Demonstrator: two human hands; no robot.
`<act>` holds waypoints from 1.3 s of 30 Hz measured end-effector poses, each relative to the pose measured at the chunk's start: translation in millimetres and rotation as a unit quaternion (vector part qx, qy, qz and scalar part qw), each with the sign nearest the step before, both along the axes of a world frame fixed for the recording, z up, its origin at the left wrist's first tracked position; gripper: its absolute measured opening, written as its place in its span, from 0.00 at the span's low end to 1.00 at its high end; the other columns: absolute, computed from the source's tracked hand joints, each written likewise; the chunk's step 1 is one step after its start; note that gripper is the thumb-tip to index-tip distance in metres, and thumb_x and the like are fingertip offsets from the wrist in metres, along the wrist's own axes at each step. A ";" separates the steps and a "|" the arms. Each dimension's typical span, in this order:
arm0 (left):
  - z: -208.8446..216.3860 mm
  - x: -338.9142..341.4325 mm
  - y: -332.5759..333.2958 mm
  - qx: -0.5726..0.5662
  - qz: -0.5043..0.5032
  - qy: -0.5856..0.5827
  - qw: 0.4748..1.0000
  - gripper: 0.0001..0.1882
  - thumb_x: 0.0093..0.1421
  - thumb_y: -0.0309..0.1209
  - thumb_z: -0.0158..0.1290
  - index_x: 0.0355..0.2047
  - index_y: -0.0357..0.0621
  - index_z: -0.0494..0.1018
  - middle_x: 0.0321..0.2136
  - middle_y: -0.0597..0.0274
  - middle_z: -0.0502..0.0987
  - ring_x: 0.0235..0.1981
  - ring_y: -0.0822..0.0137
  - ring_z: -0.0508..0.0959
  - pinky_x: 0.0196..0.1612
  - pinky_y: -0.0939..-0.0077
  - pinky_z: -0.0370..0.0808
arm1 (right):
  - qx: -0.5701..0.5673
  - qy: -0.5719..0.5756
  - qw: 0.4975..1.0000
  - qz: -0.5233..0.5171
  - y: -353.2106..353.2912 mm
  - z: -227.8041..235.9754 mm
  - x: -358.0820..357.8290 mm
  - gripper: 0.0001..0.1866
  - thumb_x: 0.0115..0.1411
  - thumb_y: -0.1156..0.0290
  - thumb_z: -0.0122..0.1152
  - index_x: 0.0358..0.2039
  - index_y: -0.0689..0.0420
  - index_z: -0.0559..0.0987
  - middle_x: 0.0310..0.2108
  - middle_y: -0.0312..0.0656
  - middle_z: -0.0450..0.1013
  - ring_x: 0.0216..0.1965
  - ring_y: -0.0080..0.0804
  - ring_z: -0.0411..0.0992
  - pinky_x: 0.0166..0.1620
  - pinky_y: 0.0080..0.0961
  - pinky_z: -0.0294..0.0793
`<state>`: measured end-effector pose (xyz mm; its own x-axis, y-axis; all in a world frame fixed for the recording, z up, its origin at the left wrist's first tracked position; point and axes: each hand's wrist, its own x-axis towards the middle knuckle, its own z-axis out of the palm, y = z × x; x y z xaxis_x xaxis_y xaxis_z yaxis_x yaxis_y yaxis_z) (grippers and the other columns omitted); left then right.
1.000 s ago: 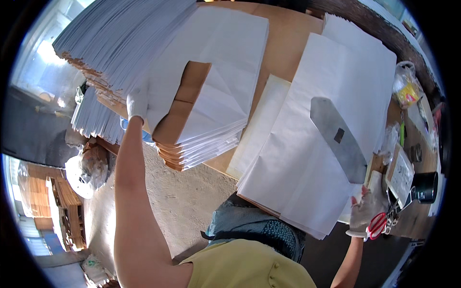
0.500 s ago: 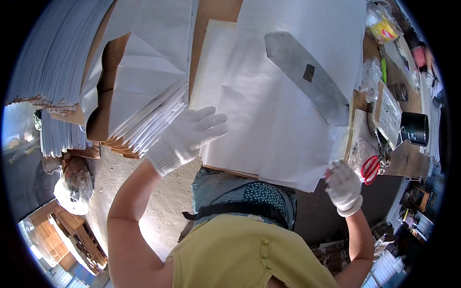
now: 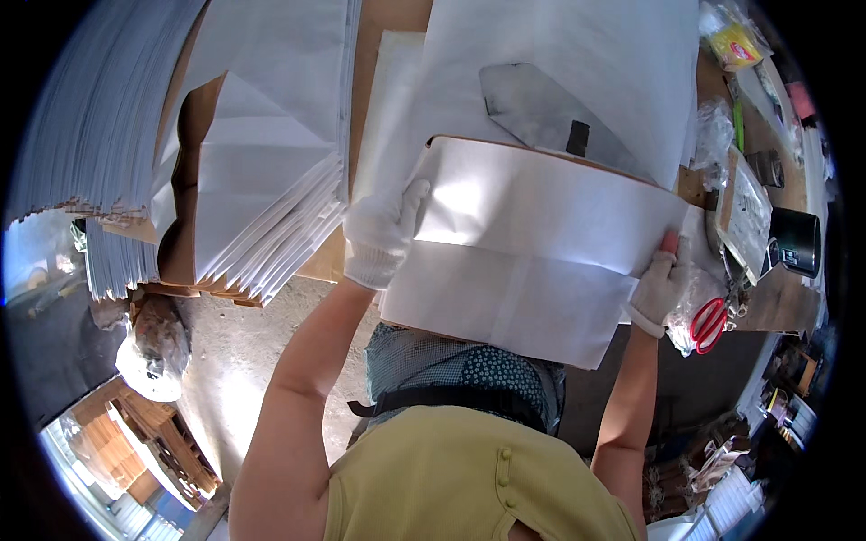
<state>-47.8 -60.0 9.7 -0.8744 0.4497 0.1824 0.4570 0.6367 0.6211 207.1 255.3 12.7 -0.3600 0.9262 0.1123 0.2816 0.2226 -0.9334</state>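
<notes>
A large white paper sheet [image 3: 532, 261], brown along its far edge, has its near end raised and creased across the middle; it looks like the end of a paper bag. My gloved left hand [image 3: 377, 236] closes on its left edge, thumb upward. On the right edge, my gloved right hand [image 3: 660, 287] grips the paper, a red cover on one fingertip. Beyond the raised end, a grey metal plate [image 3: 532, 95] with clipped corners and a dark patch lies on the white paper stack [image 3: 559, 36], partly hidden. Some fingers of both hands are out of sight.
Folded white bags with brown insides [image 3: 262, 153] are piled at the left, beside a tall paper stack [image 3: 90, 108]. Red-handled scissors [image 3: 709, 325], a black cup [image 3: 796, 242] and clear plastic [image 3: 713, 144] are at the right. A plastic bag [image 3: 153, 361] sits on the floor.
Both hands have moved to the paper's side edges. Its near end has been lifted and opened out, now covering part of the metal plate.
</notes>
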 end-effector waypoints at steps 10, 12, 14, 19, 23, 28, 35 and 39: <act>-11.6 -8.2 36.0 -0.125 0.010 0.263 0.957 0.12 0.64 0.38 0.60 0.41 0.44 0.78 0.38 0.55 0.79 0.39 0.53 0.80 0.45 0.54 0.77 | 0.109 -0.294 0.948 0.047 4.3 4.2 -35.8 0.18 0.75 0.58 0.55 0.47 0.62 0.82 0.32 0.50 0.79 0.34 0.42 0.76 0.42 0.38 0.74; -24.3 -5.4 39.1 -0.062 -0.094 0.340 0.934 0.16 0.61 0.36 0.61 0.46 0.43 0.76 0.46 0.55 0.76 0.47 0.51 0.77 0.53 0.48 0.74 | 0.107 -0.295 0.948 0.045 8.8 3.1 -32.5 0.20 0.74 0.55 0.56 0.45 0.62 0.82 0.32 0.53 0.79 0.35 0.44 0.77 0.42 0.40 0.74; -11.3 -6.9 54.5 -0.039 -0.282 0.280 0.917 0.22 0.56 0.32 0.63 0.50 0.42 0.73 0.52 0.54 0.71 0.54 0.48 0.73 0.57 0.39 0.69 | 0.029 -0.362 0.930 0.055 15.2 17.5 -30.3 0.22 0.72 0.51 0.58 0.45 0.60 0.81 0.36 0.54 0.81 0.39 0.48 0.79 0.46 0.42 0.75; 4.6 5.0 60.3 -0.053 -0.236 0.176 0.954 0.27 0.53 0.38 0.65 0.51 0.45 0.72 0.49 0.56 0.69 0.54 0.50 0.71 0.64 0.37 0.62 | 0.293 -0.335 0.894 0.048 -1.8 18.4 -46.9 0.21 0.64 0.64 0.65 0.55 0.59 0.77 0.44 0.47 0.77 0.46 0.49 0.76 0.54 0.42 0.75; 2.0 7.4 73.5 -0.076 -0.225 0.175 0.956 0.26 0.54 0.45 0.66 0.48 0.47 0.73 0.48 0.59 0.70 0.55 0.53 0.71 0.67 0.33 0.56 | 0.424 -0.248 0.859 0.146 -108.9 -1.6 -126.1 0.25 0.59 0.66 0.67 0.57 0.56 0.78 0.56 0.46 0.75 0.65 0.49 0.69 0.64 0.47 0.71; -4.2 4.6 64.3 -0.084 -0.226 0.197 0.950 0.27 0.54 0.47 0.67 0.48 0.48 0.73 0.48 0.59 0.70 0.54 0.53 0.71 0.67 0.33 0.56 | 0.364 -0.204 0.885 0.207 -92.3 -3.7 -113.1 0.27 0.58 0.64 0.66 0.58 0.56 0.78 0.59 0.48 0.74 0.66 0.52 0.67 0.67 0.50 0.66; 0.5 6.4 63.1 -0.054 -0.240 0.185 0.951 0.27 0.55 0.39 0.66 0.52 0.47 0.72 0.50 0.57 0.71 0.54 0.52 0.72 0.67 0.38 0.59 | 0.441 -0.213 0.848 0.201 -14.3 2.3 -41.7 0.23 0.56 0.64 0.66 0.54 0.55 0.81 0.58 0.46 0.73 0.64 0.54 0.68 0.67 0.51 0.66; 29.7 7.3 99.7 0.028 -0.254 0.206 0.945 0.28 0.57 0.30 0.62 0.59 0.46 0.71 0.54 0.55 0.73 0.55 0.51 0.73 0.67 0.42 0.60 | 0.382 -0.145 0.892 0.195 -6.6 3.9 -40.5 0.21 0.53 0.69 0.69 0.49 0.53 0.82 0.56 0.44 0.75 0.62 0.52 0.70 0.66 0.48 0.67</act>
<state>-40.5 39.7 39.4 -0.3981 0.7722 0.4952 0.9049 0.2419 0.3502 166.6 248.7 16.6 -0.7542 0.4173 0.5071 0.2488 0.8962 -0.3673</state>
